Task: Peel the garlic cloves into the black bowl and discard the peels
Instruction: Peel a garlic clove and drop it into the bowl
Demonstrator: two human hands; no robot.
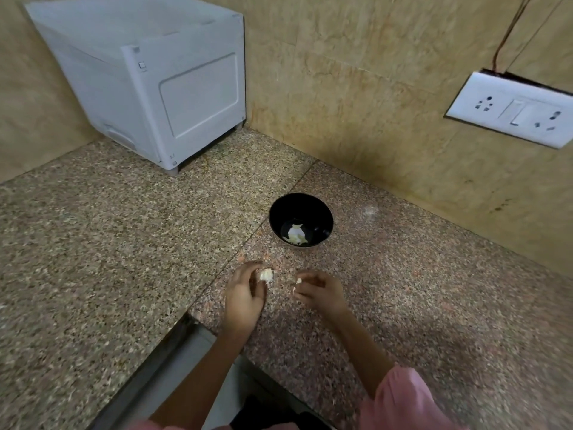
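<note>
A black bowl (301,209) stands on the speckled granite counter (124,243), with pale garlic cloves (296,234) lying in its bottom. Just in front of the bowl, my left hand (243,293) grips a whitish piece of garlic (266,275) in its fingertips. My right hand (319,290) is a short way to the right of it and pinches a small pale scrap of peel (298,282). The two hands are apart, both just above the counter.
A white plastic appliance box (148,76) sits in the back left corner against the tan wall. A white socket and switch plate (514,110) hangs on the right wall. The counter's inner edge (173,346) cuts in at the lower middle.
</note>
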